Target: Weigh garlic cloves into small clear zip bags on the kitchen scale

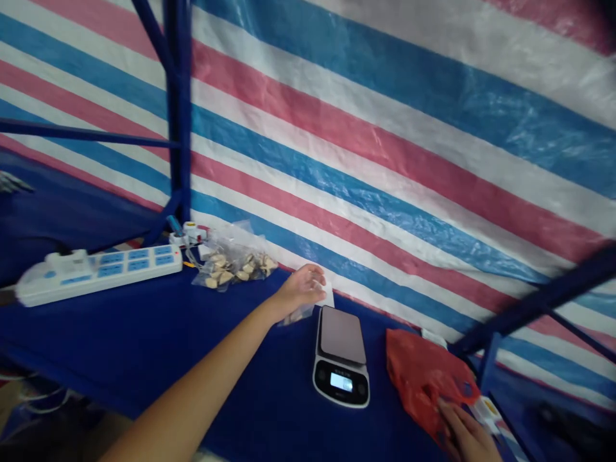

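Observation:
My left hand [304, 287] is behind the kitchen scale, its fingers curled in on a small clear plastic bag [297, 315] that hangs or lies just below it; the contents are mostly hidden. A white card or paper [329, 295] stands behind those fingers. The digital kitchen scale [342, 337] has a bare platform and a lit display. At the lower right my right hand [466, 431] grips the edge of a crumpled red plastic bag [423, 369], with part of the fingers cut off by blur and the frame edge.
Clear bags of pale, wedge-shaped pieces [235, 266] lie at the back left. A white power strip [103, 269] with a plug in it rests at the left of the blue table [158, 346]. Blue metal posts [179, 109] and a striped tarp [337, 160] stand behind.

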Motion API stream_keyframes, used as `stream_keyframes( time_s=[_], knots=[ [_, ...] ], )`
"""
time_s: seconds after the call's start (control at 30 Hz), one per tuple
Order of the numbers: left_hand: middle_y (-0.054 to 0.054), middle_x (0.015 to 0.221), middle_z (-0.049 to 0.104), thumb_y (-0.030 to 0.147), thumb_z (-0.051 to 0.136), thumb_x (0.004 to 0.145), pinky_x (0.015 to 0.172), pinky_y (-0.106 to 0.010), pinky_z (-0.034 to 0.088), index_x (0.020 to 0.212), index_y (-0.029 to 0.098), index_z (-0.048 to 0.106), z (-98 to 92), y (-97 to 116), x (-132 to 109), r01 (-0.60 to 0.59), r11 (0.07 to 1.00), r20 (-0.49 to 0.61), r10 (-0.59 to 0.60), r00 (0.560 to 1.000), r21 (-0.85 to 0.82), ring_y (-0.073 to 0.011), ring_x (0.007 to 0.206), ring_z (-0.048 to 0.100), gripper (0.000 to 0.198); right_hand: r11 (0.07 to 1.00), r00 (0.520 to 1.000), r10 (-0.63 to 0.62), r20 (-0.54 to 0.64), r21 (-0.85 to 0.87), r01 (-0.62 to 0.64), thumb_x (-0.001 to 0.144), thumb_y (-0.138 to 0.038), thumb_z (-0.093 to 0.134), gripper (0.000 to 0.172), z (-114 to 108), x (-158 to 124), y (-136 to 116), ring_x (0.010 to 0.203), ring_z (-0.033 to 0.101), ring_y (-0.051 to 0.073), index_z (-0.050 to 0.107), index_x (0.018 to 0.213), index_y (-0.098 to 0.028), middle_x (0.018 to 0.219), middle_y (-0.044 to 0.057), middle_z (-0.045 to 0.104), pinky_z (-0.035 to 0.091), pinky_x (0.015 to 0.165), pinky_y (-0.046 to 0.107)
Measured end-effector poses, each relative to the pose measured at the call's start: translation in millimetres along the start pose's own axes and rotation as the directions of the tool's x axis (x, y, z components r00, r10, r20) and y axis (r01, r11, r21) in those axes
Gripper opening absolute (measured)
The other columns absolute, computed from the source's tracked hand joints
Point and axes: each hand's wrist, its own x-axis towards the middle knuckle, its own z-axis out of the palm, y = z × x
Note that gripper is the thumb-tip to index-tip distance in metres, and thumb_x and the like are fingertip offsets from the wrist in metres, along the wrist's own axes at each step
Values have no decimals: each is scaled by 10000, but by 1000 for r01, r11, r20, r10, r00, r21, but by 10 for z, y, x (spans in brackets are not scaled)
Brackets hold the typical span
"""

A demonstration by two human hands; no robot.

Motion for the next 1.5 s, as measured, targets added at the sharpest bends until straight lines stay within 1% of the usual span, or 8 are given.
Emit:
stream_keyframes(
  time_s=[0.13,0.3,0.43,0.53,0.6,0.7,1.33,1.5],
  knots=[
    [-42,1014,689,295,889,641,829,-326,485,1125,243,629,632,-232,247,-397,672,504,42,863,624,-199,917,646,551,987,1000,-2,-18,159,5,429,-723,836,664,197,-291,261,467,385,82,609,770,-200,571,-60,452,322,415,208],
    [-99,1146,724,294,959,445,1115,-556,333,1097,254,709,969,-629,178,-564,452,709,-268,652,691,-370,1173,622,699,984,992,-114,-58,130,120,503,-814,774,705,318,-460,396,453,321,70,570,752,-187,532,-87,374,255,416,204],
    [-100,1398,613,283,948,500,1173,-470,324,1214,277,701,775,-286,103,-330,769,536,-20,844,548,-348,1383,492,755,981,979,-194,-69,16,195,633,-832,692,654,325,-480,417,450,380,100,541,689,-198,517,-57,421,299,423,230],
    [-75,1107,726,333,865,625,1009,-374,469,995,211,730,427,-114,200,-201,799,98,178,979,567,-276,1140,638,412,967,970,-232,-79,-127,221,713,-856,587,649,338,-495,415,427,422,135,548,661,-210,485,-28,458,337,422,258],
    [-32,867,701,400,781,692,837,-301,497,814,198,666,142,-210,255,-132,790,-255,344,903,599,-215,922,648,263,933,947,-293,-133,-256,253,757,-840,550,632,358,-513,416,460,473,157,580,683,-213,508,-11,506,380,460,265],
    [-3,649,608,428,723,710,674,-266,450,662,197,571,-229,-502,267,-53,800,-415,366,833,598,-171,713,593,281,864,894,-399,-202,-408,293,780,-804,554,582,393,-539,442,544,540,173,581,727,-225,586,-4,564,436,552,265],
    [4,543,596,459,682,703,521,-250,385,604,195,557,-449,-809,235,39,845,-442,239,864,534,-125,513,526,309,833,872,-470,-139,-397,385,679,-749,683,649,410,-605,709,943,729,304,712,999,-185,1021,132,759,575,815,354],
    [1,551,601,463,690,691,514,-247,376,595,197,558,-464,-820,252,44,848,-444,232,866,529,-126,521,532,312,855,902,-412,-131,-398,333,700,-780,661,632,370,-650,617,738,713,253,747,928,-197,843,91,758,544,663,294]
  ],
)
